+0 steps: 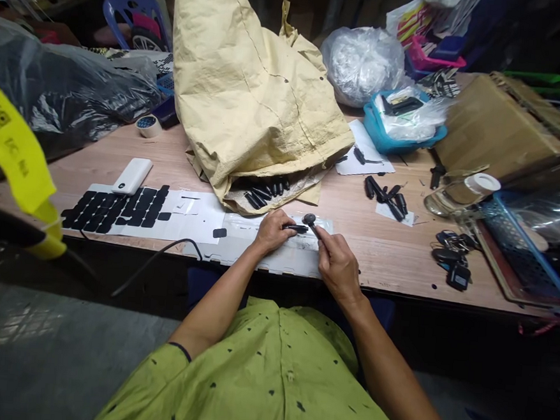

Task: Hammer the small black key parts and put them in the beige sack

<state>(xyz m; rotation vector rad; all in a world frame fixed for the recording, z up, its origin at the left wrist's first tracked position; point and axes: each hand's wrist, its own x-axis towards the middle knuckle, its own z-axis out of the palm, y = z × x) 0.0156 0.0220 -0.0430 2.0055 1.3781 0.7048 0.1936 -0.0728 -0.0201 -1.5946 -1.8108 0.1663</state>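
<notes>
At the table's front edge, my left hand [272, 232] is closed on a slim black part [298, 228]. My right hand [338, 262], also closed, grips a dark tool with a round head [310, 219]; its exact kind is unclear. The round head sits just above and beside the black part; whether they touch I cannot tell. Beneath both hands lies a pale, film-covered board [281, 261]. Just behind them, a big yellowish paper sack [259, 100] lies with its mouth towards me, several glossy black parts [262, 194] inside it.
Left are a white sheet with black stickers [136, 209], a white power bank [133, 175] and a tape roll [148, 126]. Right are loose black parts [386, 197], a glass jar [446, 196], keys [452, 257] and baskets [404, 139]. A yellow tag [19, 160] hangs near the camera.
</notes>
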